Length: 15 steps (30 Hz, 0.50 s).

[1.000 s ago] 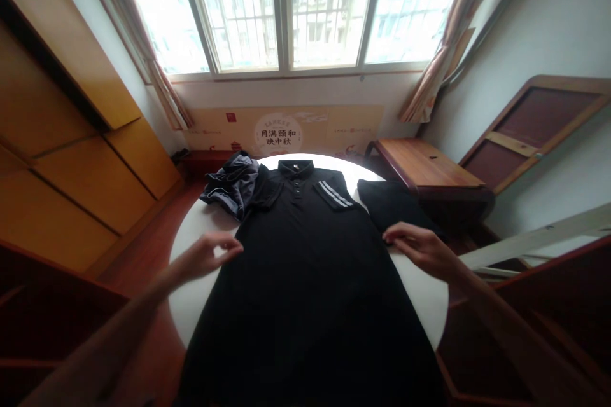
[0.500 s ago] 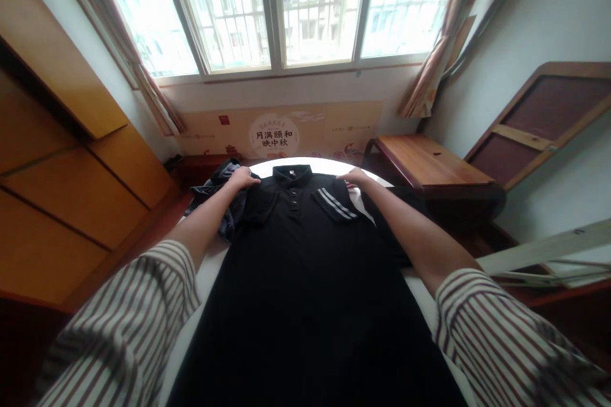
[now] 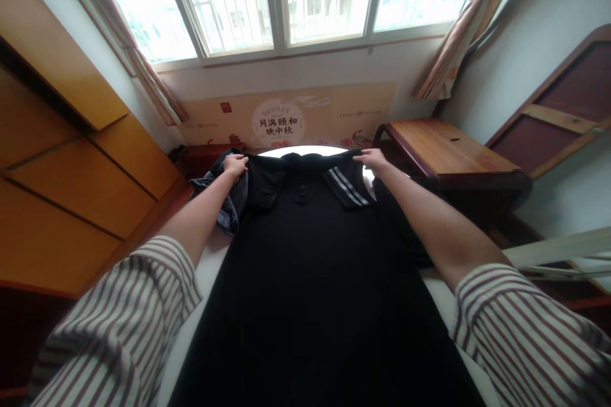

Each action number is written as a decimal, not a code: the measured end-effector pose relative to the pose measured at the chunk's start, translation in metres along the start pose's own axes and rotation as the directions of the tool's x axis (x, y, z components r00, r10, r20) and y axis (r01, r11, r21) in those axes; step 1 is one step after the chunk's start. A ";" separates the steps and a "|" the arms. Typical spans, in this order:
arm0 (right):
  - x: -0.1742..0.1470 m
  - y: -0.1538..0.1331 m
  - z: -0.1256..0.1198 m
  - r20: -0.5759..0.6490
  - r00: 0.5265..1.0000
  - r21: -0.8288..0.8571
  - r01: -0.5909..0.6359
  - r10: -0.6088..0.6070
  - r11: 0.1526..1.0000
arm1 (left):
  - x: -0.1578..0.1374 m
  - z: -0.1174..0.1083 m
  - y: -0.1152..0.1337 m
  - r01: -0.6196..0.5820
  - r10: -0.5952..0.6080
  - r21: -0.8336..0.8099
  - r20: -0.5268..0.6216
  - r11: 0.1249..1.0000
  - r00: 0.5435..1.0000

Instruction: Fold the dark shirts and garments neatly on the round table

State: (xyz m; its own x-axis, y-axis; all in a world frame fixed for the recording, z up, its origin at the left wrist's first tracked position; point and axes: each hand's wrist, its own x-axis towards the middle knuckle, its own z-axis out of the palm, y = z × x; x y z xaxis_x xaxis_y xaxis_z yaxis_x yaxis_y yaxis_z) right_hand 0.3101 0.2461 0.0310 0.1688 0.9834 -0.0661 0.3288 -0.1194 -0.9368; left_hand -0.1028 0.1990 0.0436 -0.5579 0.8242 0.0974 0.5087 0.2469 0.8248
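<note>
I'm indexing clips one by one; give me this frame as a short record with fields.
garment: black shirt, spread with its collar end away from the person
sleeve detail: pale stripes on the right-hand sleeve
left hand: grip at the shirt's left shoulder
right hand: grip at its right shoulder
surface: white table
left side: crumpled grey cloth
right side: dark cloth, partly behind the forearm
</note>
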 end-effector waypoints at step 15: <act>-0.212 0.005 -0.144 0.137 0.881 0.256 0.410 -0.453 0.875 | -0.155 -0.174 -0.076 -0.281 0.495 -0.683 0.135 0.674 0.859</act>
State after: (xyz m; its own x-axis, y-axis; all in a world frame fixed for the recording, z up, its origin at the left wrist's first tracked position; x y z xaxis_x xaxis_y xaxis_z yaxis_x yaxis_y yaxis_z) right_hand 0.4096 0.0179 0.0897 -0.1275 0.9392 0.3188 0.1195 0.3336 -0.9351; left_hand -0.1693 -0.0363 0.0631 -0.1390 0.8985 0.4163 0.0522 -0.4132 0.9092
